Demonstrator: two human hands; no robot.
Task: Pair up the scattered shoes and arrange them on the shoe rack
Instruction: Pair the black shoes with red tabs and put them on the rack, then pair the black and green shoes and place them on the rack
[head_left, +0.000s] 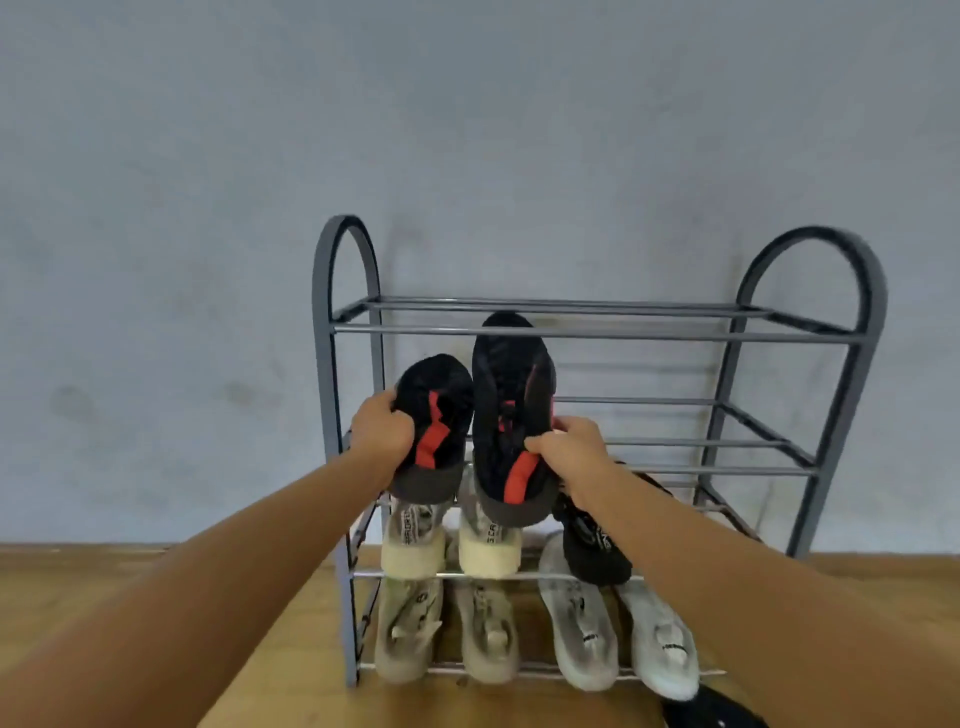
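Note:
I hold a pair of black shoes with red stripes in front of a grey metal shoe rack (597, 332). My left hand (382, 431) grips the left black shoe (434, 410) by its side. My right hand (566, 447) grips the right black shoe (511, 395) near its heel; that shoe's toe reaches up to the top shelf bar. Both shoes point away from me, over the second shelf's left half. Below them, a cream pair (452, 545) sits on the third shelf beside a black shoe (597, 545), partly hidden by my right forearm.
The bottom shelf holds a beige pair (447, 629) on the left and a pale grey pair (623, 639) on the right. A dark object (711, 712) lies on the wooden floor by the rack's front right. A grey wall stands behind the rack.

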